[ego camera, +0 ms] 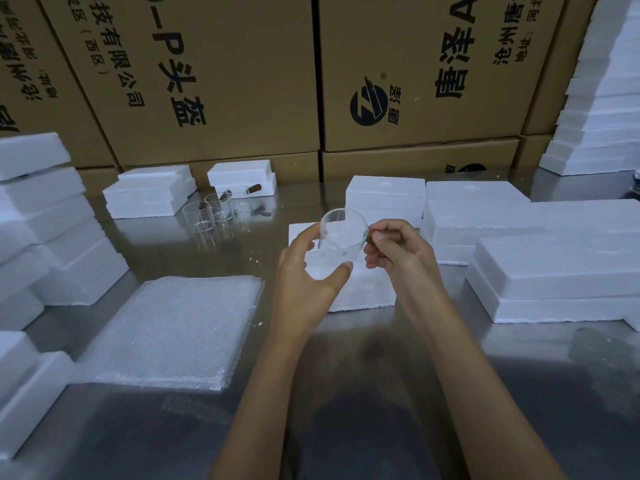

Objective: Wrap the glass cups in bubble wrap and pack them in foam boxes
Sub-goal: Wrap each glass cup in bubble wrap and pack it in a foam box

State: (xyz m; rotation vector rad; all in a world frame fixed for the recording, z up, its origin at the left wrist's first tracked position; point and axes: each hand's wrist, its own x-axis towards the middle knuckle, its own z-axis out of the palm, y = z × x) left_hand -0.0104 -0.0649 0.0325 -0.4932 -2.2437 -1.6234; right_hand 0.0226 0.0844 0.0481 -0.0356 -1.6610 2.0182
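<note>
Now your left hand (304, 271) and right hand (394, 251) grip a bare glass cup (341, 240); next, set it on the bubble wrap (173, 327).

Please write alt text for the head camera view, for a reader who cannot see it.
Two bare hands hold a clear glass cup above a white foam box: left hand around the body, right hand pinching its brown handle. A stack of bubble wrap sheets lies left; more glass cups stand behind.

We count four glass cups: one held cup (341, 237) and three standing cups (220, 211). One stack of bubble wrap (173, 330) lies nearby.
</note>
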